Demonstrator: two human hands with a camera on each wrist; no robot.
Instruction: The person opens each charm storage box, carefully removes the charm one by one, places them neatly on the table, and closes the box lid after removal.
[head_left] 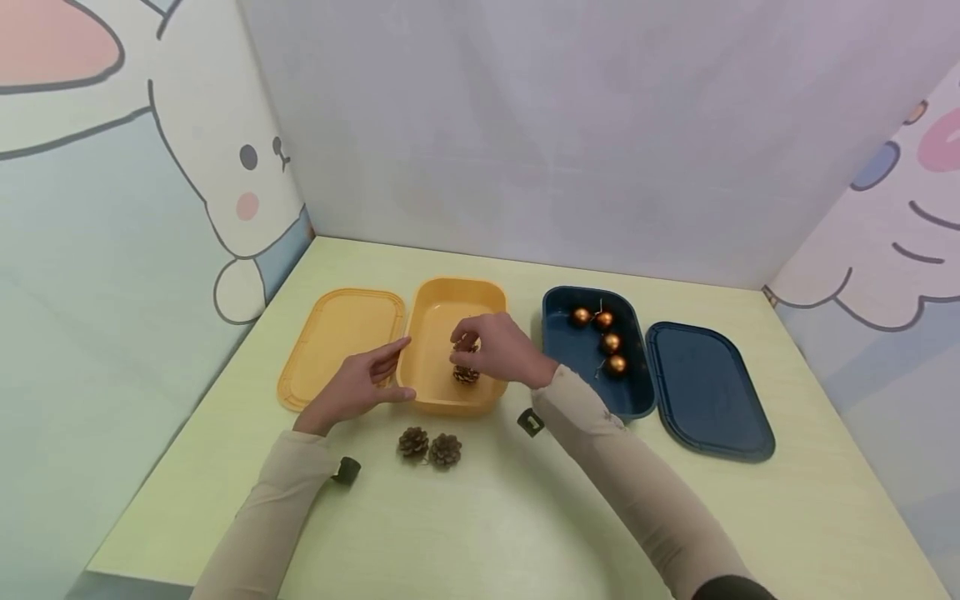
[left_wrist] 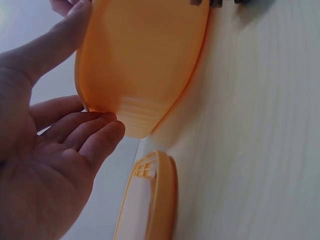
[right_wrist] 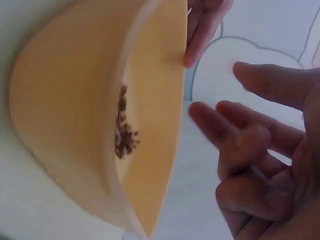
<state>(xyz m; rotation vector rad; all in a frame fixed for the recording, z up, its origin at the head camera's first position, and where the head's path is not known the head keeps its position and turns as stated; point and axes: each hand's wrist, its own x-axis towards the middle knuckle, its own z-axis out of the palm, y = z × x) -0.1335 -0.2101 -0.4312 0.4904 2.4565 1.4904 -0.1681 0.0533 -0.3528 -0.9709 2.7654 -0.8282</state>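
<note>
A yellow box (head_left: 429,333) stands open on the table. Brown pinecone scales (head_left: 466,377) show inside it below my right hand (head_left: 498,346), which partly hides them. That hand hovers over the box; in the right wrist view its thumb and fingers (right_wrist: 250,125) are apart with nothing between them, and a pinecone (right_wrist: 126,140) lies lower, in the box. My left hand (head_left: 358,385) rests against the box's left side, fingers fairly straight along the wall and thumb at the near corner. Two more pinecones, one (head_left: 412,442) beside another (head_left: 446,450), lie in front of the box.
A yellow lid (head_left: 341,346) lies left of the yellow box. To the right stands a dark blue box (head_left: 570,342) with several copper-coloured balls (head_left: 611,343), and beyond it a dark blue lid (head_left: 708,392). A wall rises behind the table.
</note>
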